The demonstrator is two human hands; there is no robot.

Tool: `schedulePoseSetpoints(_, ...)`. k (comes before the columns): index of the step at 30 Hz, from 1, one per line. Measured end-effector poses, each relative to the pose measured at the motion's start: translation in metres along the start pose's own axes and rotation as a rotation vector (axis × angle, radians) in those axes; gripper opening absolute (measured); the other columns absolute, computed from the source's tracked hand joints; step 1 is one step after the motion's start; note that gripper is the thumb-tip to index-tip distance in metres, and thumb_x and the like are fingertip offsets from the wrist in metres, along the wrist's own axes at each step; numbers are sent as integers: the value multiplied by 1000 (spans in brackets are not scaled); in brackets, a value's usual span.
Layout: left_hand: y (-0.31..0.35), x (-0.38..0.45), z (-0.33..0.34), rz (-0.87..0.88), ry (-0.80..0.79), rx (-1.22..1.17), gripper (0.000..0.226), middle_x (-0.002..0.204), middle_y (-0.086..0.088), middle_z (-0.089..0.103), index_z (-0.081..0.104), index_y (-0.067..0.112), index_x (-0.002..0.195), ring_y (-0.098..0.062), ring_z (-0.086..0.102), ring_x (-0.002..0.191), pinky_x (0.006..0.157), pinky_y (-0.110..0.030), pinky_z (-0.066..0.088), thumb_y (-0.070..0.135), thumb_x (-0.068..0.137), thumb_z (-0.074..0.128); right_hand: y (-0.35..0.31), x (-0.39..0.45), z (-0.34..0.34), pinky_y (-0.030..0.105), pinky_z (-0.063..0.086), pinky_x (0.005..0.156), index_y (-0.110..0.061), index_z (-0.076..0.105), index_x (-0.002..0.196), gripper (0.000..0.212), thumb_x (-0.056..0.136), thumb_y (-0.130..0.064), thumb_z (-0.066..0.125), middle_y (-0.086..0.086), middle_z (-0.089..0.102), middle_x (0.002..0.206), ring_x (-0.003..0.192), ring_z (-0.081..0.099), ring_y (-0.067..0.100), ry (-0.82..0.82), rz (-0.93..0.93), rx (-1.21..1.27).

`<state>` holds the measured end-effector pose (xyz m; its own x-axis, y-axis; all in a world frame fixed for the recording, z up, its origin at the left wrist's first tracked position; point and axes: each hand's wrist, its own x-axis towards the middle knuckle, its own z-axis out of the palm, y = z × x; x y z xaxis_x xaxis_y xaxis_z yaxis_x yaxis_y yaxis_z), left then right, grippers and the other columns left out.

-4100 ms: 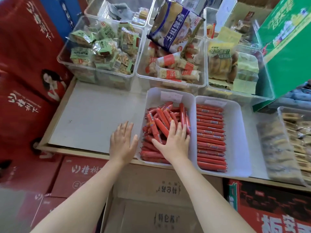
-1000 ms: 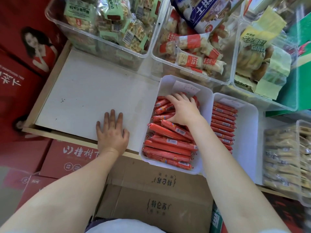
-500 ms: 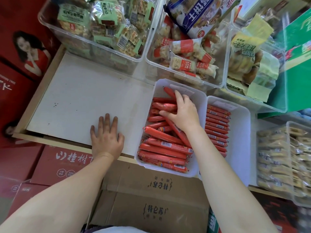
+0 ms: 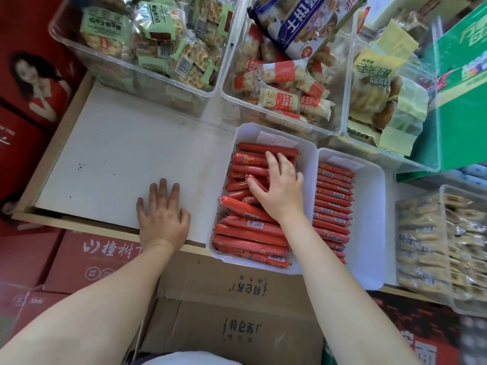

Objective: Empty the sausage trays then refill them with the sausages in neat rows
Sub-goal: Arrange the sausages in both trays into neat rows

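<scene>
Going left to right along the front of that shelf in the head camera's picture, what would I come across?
Left hand flat on the bare white shelf board → white tray of large sausages with the right hand on them → white tray of thin sausages in a neat row → clear bin of pale wrapped snacks.

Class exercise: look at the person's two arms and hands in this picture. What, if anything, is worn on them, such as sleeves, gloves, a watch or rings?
Both forearms are bare all the way to the bottom edge of the picture; no sleeve shows on either. The left hand and the right hand wear no gloves. No watch, bracelet or ring is visible on either wrist or on the fingers that show.
</scene>
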<state>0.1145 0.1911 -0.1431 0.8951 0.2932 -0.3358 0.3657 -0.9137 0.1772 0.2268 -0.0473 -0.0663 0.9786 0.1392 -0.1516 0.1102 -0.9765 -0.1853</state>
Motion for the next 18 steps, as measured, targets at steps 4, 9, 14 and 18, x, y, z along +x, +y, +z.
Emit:
schedulePoseSetpoints(4, 0, 0, -2, -1, -10, 17, 65, 168, -4, -3, 9, 24, 160, -24, -4, 154, 122, -51, 0, 39, 100, 31, 15, -22, -6, 42, 40, 90, -12, 55, 130, 66, 90, -63, 40, 10, 57, 115, 109, 51, 30, 149, 48, -39)
schedulePoseSetpoints(9, 0, -1, -3, 1, -17, 25, 66, 168, -3, -7, 5, 25, 160, -23, -7, 154, 123, -50, -1, 40, 101, 29, 20, -10, -7, 42, 37, 89, -15, 62, 113, 52, 93, -61, 49, 8, 55, 109, 108, 50, 29, -80, 148, 27)
schedulePoseSetpoints(14, 0, 0, -3, 0, -12, 24, 66, 167, -3, -9, 3, 26, 160, -23, -8, 154, 123, -50, -2, 40, 101, 29, 26, 0, -25, 42, 35, 85, -15, 56, 94, 37, 94, -52, 53, 4, 59, 100, 103, 54, 28, -104, 104, 21)
schedulePoseSetpoints(18, 1, -1, -2, -2, -14, 20, 66, 168, -3, -7, 4, 25, 160, -23, -7, 154, 123, -50, -1, 40, 101, 30, 29, -3, -34, 39, 33, 82, -20, 64, 102, 43, 89, -60, 56, 3, 61, 94, 100, 54, 28, 47, 91, 4)
